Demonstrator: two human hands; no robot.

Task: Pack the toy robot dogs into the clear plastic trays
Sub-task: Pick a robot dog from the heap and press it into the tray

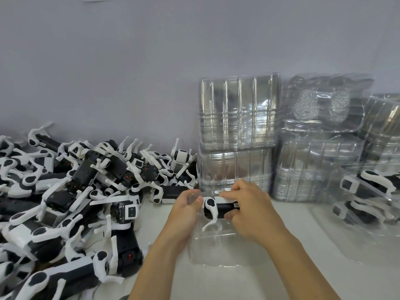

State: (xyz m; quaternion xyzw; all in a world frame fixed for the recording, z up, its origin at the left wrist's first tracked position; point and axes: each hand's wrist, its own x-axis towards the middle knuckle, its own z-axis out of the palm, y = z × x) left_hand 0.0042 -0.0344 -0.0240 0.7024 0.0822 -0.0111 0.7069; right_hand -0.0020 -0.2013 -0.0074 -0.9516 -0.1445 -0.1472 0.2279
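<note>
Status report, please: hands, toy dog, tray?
Left hand and right hand both grip one toy dog. Dog held above clear tray, not seated. Nothing blocking.

Layout, from your seat: the heap of toy robot dogs point(71, 191) lies on the table point(292, 284) to your left. Stacks of trays point(238, 135) stand at the back against the wall point(151, 61), right of the heap. Packed trays point(372, 198) lie at far right. Before you, one tray point(214, 252) lies on the table; your left hand point(186, 211) and right hand point(251, 208) hold one dog point(218, 210) over it.
</note>
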